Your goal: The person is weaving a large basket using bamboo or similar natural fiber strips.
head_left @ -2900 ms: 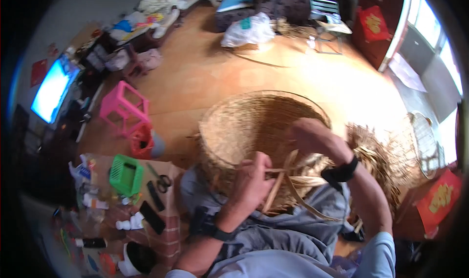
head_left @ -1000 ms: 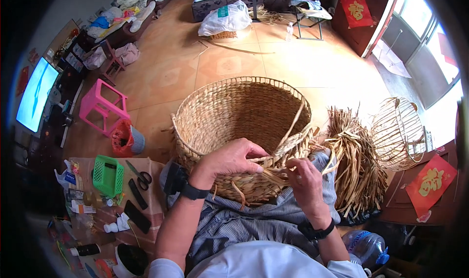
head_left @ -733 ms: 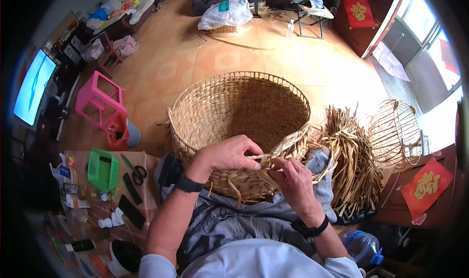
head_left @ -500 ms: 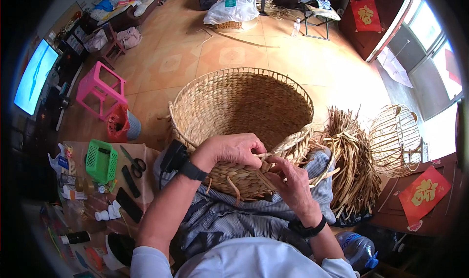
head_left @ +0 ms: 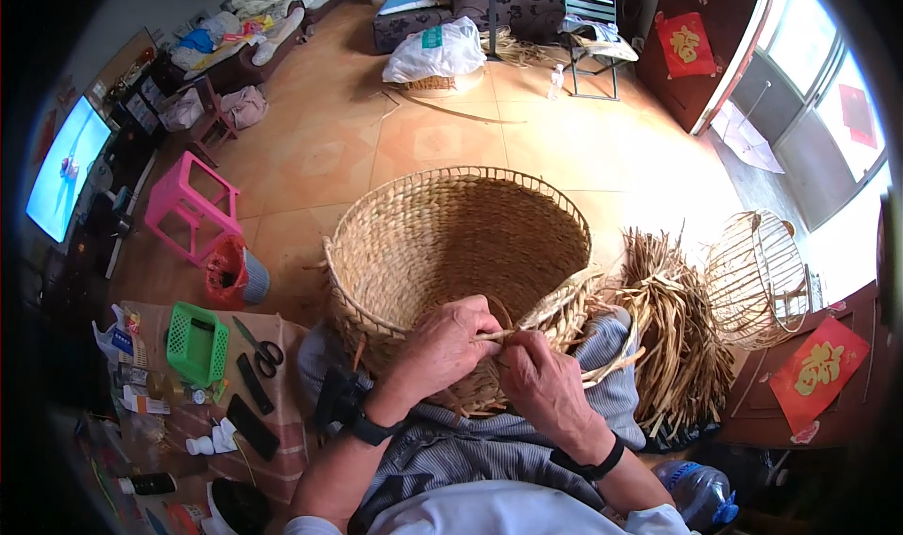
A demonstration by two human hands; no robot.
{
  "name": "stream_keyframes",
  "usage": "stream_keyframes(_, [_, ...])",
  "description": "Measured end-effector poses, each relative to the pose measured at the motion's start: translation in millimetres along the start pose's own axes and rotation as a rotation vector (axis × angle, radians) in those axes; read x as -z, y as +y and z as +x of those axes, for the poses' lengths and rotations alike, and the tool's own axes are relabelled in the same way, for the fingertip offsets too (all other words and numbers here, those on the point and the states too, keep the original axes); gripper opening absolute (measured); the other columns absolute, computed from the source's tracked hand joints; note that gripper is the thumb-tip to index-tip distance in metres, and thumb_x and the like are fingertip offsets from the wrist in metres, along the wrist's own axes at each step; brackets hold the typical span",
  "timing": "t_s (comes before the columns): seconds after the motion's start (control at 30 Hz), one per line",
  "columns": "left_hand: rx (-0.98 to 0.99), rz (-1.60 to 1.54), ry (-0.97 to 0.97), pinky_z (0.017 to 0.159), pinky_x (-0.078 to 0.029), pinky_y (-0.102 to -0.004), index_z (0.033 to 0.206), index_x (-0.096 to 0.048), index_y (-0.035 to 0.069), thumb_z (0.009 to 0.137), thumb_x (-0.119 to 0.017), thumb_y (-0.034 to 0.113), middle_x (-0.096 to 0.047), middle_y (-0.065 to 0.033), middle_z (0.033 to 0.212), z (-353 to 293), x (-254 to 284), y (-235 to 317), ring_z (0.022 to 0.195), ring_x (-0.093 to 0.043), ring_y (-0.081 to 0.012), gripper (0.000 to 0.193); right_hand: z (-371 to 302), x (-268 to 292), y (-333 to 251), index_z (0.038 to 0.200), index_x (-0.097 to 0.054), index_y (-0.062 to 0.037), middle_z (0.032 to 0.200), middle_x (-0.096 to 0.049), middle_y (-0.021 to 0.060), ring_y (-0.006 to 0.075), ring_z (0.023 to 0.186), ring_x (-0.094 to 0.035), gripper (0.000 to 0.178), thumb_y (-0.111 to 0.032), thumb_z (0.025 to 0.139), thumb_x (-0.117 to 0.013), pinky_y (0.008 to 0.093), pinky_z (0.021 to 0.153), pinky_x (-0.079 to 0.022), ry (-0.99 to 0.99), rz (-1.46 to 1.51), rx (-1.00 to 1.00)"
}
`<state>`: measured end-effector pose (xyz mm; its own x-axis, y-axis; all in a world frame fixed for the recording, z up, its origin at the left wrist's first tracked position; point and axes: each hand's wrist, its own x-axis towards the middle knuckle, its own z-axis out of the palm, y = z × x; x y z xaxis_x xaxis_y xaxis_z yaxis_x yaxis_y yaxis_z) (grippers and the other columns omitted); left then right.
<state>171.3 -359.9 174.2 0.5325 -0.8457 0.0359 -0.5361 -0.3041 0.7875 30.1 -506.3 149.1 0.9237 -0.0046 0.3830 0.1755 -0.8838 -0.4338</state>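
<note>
Left hand (head_left: 451,347), one: fingers bent down and nearly closed, thumb and fingertips pinching a pale strand (head_left: 493,335) at the near rim. Right hand (head_left: 546,384), one: curled tighter, thumb against forefinger on that strand, just beside the left; I cannot tell how its hidden fingers lie. Woven basket (head_left: 400,243), one, round and open-mouthed, against the person's lap on grey striped cloth (head_left: 470,450); both hands block my view of the rim beneath them. To the right: bundle of dry stalks (head_left: 673,347), openwork wicker frame (head_left: 757,276), large clear bottle (head_left: 698,497). To the left: cloth-covered table (head_left: 292,413) bearing green basket (head_left: 214,354), scissors (head_left: 269,352) and black slab (head_left: 252,429); beyond it, red-lined bin (head_left: 256,279) and pink stool (head_left: 195,210). Against my earliest frame: the right hand, then raised over the basket's mouth apart from the left, now meets it at the near rim.
</note>
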Motion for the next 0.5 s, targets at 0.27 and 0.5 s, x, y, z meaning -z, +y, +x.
stream_keyframes(0.27, [0.002,-0.109,-0.011,0.079,-0.052,-0.0375,0.098,-0.076,-0.001,0.081,-0.079,0.012,-0.065,-0.0126,0.09,-31.7,48.1,-15.2,0.088,-0.066,-0.0277,0.021,28.5,-1.8,-29.1,0.121,-0.057,0.0002,0.104,-0.058,0.012,0.0256,0.076,-0.066,0.041,-0.013,0.084,-0.067,0.0361,0.066,-0.056,-0.078,-0.016,0.225])
stream_keyframes(0.5, [-0.086,-0.111,-0.032,0.077,-0.05,-0.0339,0.1,-0.075,0.0,0.084,-0.08,0.016,-0.065,-0.0102,0.089,-11.5,78.9,-56.0,0.085,-0.064,-0.0226,0.023,72.4,-31.7,-33.7,0.131,-0.051,-0.0022,0.098,-0.059,0.0161,0.0329,0.074,-0.067,0.053,-0.01,0.081,-0.067,0.0452,0.06,-0.055,0.017,0.135,0.258])
